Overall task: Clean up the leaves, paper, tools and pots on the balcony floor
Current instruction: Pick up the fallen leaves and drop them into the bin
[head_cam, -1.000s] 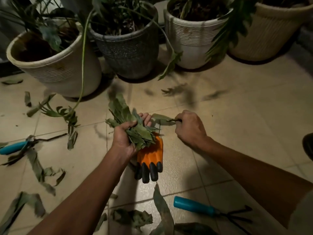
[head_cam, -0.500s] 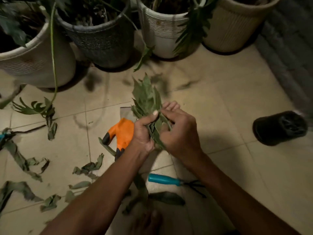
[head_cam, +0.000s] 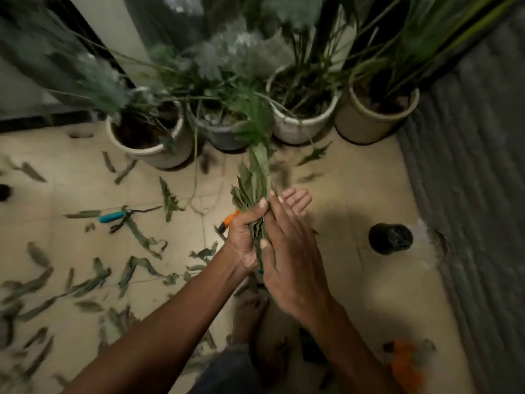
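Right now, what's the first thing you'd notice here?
The bunch of leaves in the middle, gripped upright by the left hand while the right hand lies flat against it. Next, the loose leaves scattered over the floor on the left, and the row of plant pots at the back.

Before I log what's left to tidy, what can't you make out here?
Head view only:
- Orange glove: mostly hidden behind the left hand and the leaf bundle it grips.
- Teal tool: only a sliver shows between the hands; right hand covers it.
- Orange item, lower right: too blurred to identify.
- Black pot: contents too dark to tell.
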